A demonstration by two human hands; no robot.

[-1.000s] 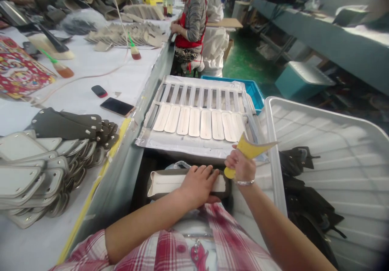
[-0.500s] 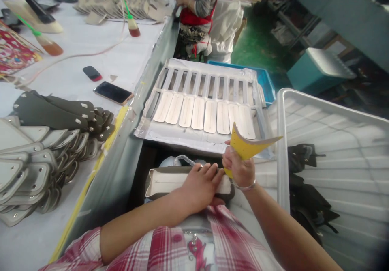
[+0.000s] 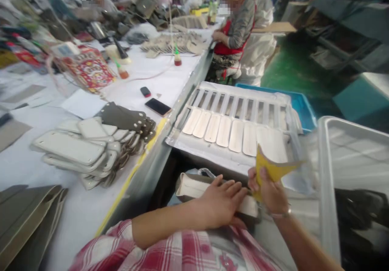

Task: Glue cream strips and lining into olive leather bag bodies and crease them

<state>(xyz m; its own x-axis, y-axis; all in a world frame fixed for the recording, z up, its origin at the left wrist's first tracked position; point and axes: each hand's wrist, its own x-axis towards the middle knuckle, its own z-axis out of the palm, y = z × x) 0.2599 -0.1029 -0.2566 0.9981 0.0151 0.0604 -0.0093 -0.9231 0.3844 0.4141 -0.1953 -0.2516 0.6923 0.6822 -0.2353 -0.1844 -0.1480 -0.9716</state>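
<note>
In the lower middle of the head view, my left hand (image 3: 223, 200) lies across a dark-edged piece with a long cream panel (image 3: 190, 186), over my lap. Its fingers are spread on the panel and cover part of it. To the right, my right hand (image 3: 271, 192) is closed around a bent yellow sheet (image 3: 273, 166), whose pointed corners stick up and out. The sheet's lower end is close to the right end of the cream-panelled piece; blur hides whether they touch. Just beyond, a slotted white rack (image 3: 209, 155) carries a row of cream rounded strips (image 3: 223, 131).
Left of me, a white-covered table (image 3: 127, 198) holds stacked grey-white panels (image 3: 69, 147), a phone (image 3: 158, 106) and glue bottles (image 3: 177, 58). A translucent bin (image 3: 328, 173) with dark pieces stands at right. Behind the rack are a blue crate (image 3: 306, 104) and a seated co-worker (image 3: 240, 31).
The camera view has swung up and left, so more of the table and people shows. My left hand stays on the cream-panelled piece; my right hand still holds the yellow sheet.
</note>
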